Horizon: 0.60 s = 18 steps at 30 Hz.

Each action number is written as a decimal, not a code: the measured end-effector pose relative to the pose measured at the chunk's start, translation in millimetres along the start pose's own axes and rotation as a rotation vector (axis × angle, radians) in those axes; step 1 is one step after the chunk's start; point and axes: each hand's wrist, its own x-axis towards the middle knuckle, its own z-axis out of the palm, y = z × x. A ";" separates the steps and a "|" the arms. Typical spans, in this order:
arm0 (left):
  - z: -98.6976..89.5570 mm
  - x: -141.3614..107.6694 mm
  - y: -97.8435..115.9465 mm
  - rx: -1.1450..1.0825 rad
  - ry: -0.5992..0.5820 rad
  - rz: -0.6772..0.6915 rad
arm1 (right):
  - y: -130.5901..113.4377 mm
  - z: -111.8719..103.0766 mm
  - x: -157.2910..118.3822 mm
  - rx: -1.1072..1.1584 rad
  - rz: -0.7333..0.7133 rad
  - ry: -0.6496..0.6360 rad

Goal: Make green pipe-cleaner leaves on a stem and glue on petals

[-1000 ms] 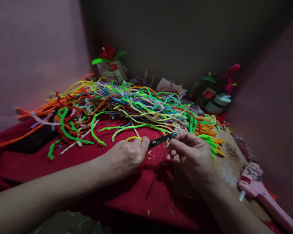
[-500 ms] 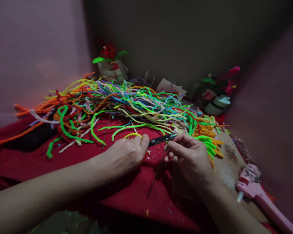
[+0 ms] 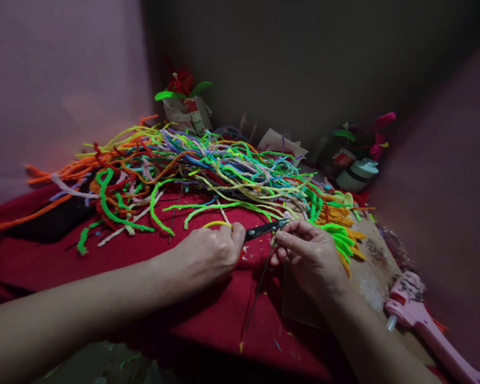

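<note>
My left hand (image 3: 214,248) is closed around the handles of a pair of scissors (image 3: 265,230), whose dark blades point right. Between the pinched fingers of my right hand (image 3: 308,250) is a thin dark wire (image 3: 256,298), which hangs down toward the front of the table. The blade tips lie right at my right fingertips, by a small pale piece at the wire's top; whether they touch it I cannot make out. Behind both hands spreads a big heap of coloured pipe cleaners (image 3: 232,170). Bright green looped pipe cleaners (image 3: 338,239) lie beside my right hand.
A pink glue gun (image 3: 418,309) rests on a board (image 3: 374,285) at the right. Red flowers in a carton (image 3: 196,114) stand at the back, and a pale lidded jar (image 3: 356,173) at back right. Red cloth (image 3: 144,266) covers the table; scraps lie about.
Both hands keep almost the same pose, with the scissors still at my right fingertips. The hanging wire has shifted slightly, and the whole view has moved a little.
</note>
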 end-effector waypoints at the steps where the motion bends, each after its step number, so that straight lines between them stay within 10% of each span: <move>1: 0.4 0.2 0.7 0.014 -0.007 -0.013 | 0.3 0.2 -0.2 -0.002 0.002 0.001; 18: 1.3 2.1 -0.9 -0.002 0.061 0.022 | 0.6 5.3 1.6 0.003 0.065 0.026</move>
